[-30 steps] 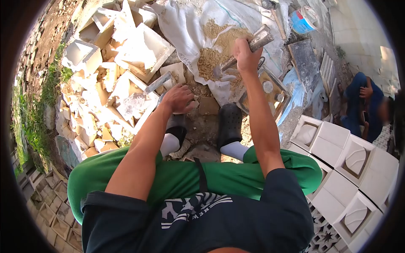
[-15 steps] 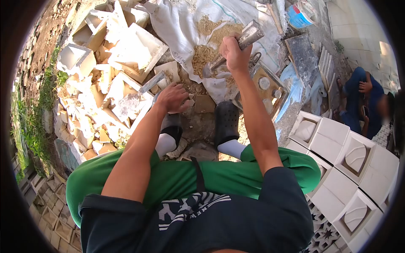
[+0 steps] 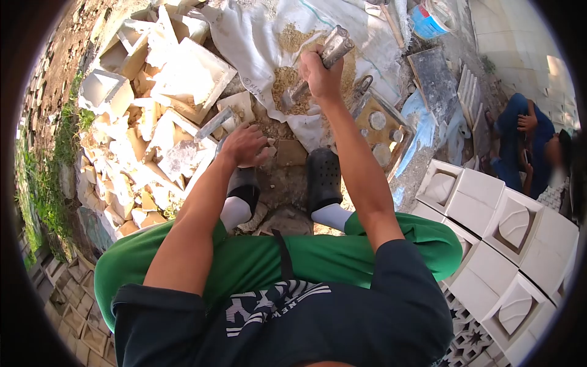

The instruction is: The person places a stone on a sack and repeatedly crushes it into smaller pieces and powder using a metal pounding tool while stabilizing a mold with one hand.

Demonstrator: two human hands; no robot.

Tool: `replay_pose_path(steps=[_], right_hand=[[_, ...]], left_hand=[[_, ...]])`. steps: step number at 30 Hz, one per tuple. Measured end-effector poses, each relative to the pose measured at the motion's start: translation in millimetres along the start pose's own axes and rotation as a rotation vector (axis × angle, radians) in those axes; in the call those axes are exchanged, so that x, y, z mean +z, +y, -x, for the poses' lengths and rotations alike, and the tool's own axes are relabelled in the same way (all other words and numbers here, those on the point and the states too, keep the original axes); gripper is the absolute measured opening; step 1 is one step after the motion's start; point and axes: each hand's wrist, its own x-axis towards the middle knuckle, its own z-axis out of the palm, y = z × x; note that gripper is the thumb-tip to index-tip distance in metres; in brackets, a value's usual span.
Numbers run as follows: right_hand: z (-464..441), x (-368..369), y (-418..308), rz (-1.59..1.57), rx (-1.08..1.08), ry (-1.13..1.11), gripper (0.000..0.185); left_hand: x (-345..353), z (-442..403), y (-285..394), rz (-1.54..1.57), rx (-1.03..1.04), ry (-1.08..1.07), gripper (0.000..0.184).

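My right hand (image 3: 320, 74) is closed around the thick, grey-crusted handle of a trowel (image 3: 335, 48). The trowel's metal end points down and left, beside the yellowish sand (image 3: 285, 82) on a white sack sheet (image 3: 235, 46). Whether it touches the sand I cannot tell. My left hand (image 3: 246, 145) holds nothing, its fingers loosely bent and apart, above my left dark clog (image 3: 243, 177). Just beyond it a grey metal bar (image 3: 214, 123) leans on broken pieces. To the right of the sand lies a framed mould (image 3: 386, 131) with round discs in it.
Broken cast pieces (image 3: 183, 76) are heaped at left. White patterned blocks (image 3: 486, 241) stand at right, in rows. A blue-and-white bucket (image 3: 428, 23) and a dark board (image 3: 433, 76) lie at upper right. Another person (image 3: 520, 144) sits at the far right.
My right hand has moved left with the trowel, whose metal end has shifted left and slightly down by the sand. The left hand stays nearly in place.
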Motion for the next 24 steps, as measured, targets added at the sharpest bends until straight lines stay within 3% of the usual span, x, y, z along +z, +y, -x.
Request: replay_pose_path(steps=[6, 10, 13, 17, 22, 24], right_hand=[[-7, 3, -54, -0.199, -0.123, -0.104, 0.022], [8, -3, 32, -0.086, -0.098, -0.013, 0.024], [10, 0, 45, 0.001, -0.066, -0.03, 0.024], [-7, 5, 6, -0.076, 0.01, -0.046, 0.024], [-13, 19, -66, -0.115, -0.109, -0.049, 0.027], [-13, 22, -60, -0.102, -0.147, -0.036, 0.028]], left_hand=[[2, 0, 0, 0.012, -0.019, -0.01, 0.029], [0, 0, 2, 0.027, 0.001, 0.04, 0.025], [-3, 0, -4, 0.012, 0.014, 0.066, 0.025], [4, 2, -1, 0.011, 0.019, 0.066, 0.025], [4, 0, -1, 0.038, -0.001, 0.058, 0.025], [5, 1, -4, 0.045, -0.011, 0.071, 0.024]])
